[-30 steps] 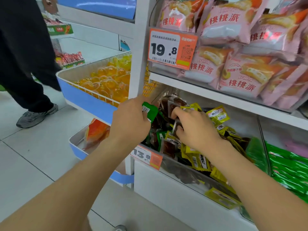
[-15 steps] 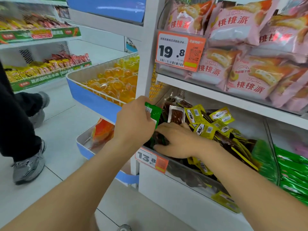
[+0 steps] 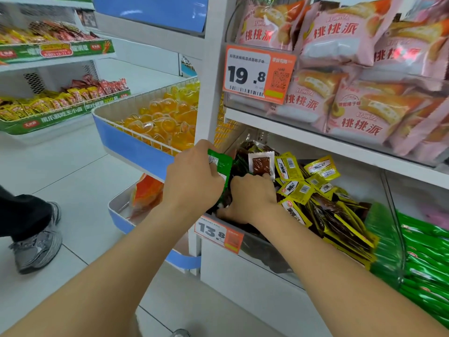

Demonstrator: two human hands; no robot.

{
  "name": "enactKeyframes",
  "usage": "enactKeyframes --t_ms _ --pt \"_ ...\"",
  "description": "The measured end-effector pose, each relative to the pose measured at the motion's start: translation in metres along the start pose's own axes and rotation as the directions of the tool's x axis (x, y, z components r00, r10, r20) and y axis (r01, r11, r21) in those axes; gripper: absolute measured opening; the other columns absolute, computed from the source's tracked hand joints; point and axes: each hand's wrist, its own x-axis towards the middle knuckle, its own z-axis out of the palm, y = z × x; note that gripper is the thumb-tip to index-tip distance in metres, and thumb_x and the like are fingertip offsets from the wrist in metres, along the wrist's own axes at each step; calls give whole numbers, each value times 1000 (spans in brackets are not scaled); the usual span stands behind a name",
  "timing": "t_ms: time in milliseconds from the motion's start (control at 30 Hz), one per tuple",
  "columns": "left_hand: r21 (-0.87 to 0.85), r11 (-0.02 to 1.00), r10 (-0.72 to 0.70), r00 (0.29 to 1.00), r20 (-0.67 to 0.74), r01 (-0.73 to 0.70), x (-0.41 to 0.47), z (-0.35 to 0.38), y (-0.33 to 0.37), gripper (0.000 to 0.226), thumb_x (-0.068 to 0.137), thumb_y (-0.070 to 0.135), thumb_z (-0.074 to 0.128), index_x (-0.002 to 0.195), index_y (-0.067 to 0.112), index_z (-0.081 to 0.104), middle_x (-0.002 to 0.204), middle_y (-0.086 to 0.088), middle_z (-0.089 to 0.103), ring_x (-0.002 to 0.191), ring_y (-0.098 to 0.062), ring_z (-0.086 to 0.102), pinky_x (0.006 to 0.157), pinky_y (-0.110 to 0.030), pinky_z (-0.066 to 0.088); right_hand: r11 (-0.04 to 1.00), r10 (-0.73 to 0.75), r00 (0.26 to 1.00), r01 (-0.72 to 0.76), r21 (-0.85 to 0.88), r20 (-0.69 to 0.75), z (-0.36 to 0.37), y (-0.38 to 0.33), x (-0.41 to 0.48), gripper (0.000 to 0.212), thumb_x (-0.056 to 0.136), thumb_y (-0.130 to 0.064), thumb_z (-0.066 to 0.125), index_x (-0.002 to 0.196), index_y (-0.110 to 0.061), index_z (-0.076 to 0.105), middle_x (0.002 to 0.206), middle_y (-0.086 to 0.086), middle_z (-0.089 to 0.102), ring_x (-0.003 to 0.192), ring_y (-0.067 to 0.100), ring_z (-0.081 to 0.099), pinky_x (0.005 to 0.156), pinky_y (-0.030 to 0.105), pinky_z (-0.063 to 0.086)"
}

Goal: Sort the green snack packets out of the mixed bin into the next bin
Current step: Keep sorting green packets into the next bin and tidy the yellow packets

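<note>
head view: left hand (image 3: 194, 183) clutches green packets (image 3: 220, 164) over the mixed bin's (image 3: 264, 251) left end; right hand (image 3: 251, 197) burrows in the pile — whether it pinches anything, i cannot tell. gathering step, i judge — next, carry greens right to the green bin (image 3: 427, 254).

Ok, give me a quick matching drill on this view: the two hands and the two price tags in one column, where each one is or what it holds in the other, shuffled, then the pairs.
Column one
1. left hand
2. right hand
3. 19.8 price tag
4. 13.8 price tag

Column two
A. on the front of the mixed bin
B. grips a green packet
C. on the front of the shelf of pink packs
D. fingers down among the packets in the mixed bin

Pairs: 1-B, 2-D, 3-C, 4-A
</note>
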Motion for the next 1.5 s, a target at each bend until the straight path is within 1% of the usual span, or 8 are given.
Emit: enactKeyframes --t_ms 300,533,667,733,1033,1200,1367,1500 --pt "-6 1000 2 999 -43 -2 -3 1 1 35 97 13 60 131 18 56 115 -7 69 100 -27 63 74 -42 53 964 46 993 -16 266 -106 -3 14 -2 30 78 -41 68 74 -19 48 72 0 54 71 26 59 56 32 41" --pt "-3 999 48 992 -118 -48 -5 3 10 29 99 13 58 128 14 55 109 -10 67 95 -30 63 74 -49 57 670 272 922 24 742 -276 -24 35 -35 51 81 -32 72 122 -37 42 82 -6 64 61 19 59 54 35 48" --pt "7 992 127 981 -145 -127 -10 6 23 23 102 15 53 125 16 53 97 -4 55 78 -28 57 61 -39 43 638 339 889 23 769 -308 -35 51 -52 42 91 -32 65 124 -23 42 73 -4 59 67 20 55 89 49 52" --pt "36 988 152 979 -136 -148 -14 9 29 18 102 15 52 120 17 51 92 -2 50 71 -26 53 58 -36 38 790 243 891 48 611 -384 -34 61 -63 43 95 -29 62 131 -21 40 66 -9 53 67 16 54 102 46 38" --pt "-147 988 74 991 111 -58 -11 28 35 24 101 16 56 122 27 58 77 6 61 58 -11 60 47 -27 43 968 -196 920 238 85 -340 -32 113 -113 61 97 -22 71 151 -27 42 128 1 66 107 26 65 79 37 56" --pt "-136 986 120 979 166 -98 -14 41 48 25 101 16 56 123 26 58 81 3 66 61 -14 64 57 -34 53 958 -190 982 188 219 -12 -28 127 -126 76 100 -60 54 162 -34 18 160 -1 46 150 24 36 130 40 13" --pt "-151 977 176 972 157 -152 -20 53 61 24 102 14 53 123 25 56 83 1 59 61 -14 52 56 -33 40 863 -108 993 116 491 -46 -24 139 -134 88 99 -32 65 163 -35 6 149 5 50 129 17 49 114 39 39" --pt "-132 978 182 974 134 -165 -21 54 64 24 102 14 53 123 24 54 88 -1 58 67 -20 55 59 -36 40 864 -23 970 141 484 -242 -23 148 -140 87 90 -28 80 158 -41 28 163 -11 22 150 11 22 125 34 25"
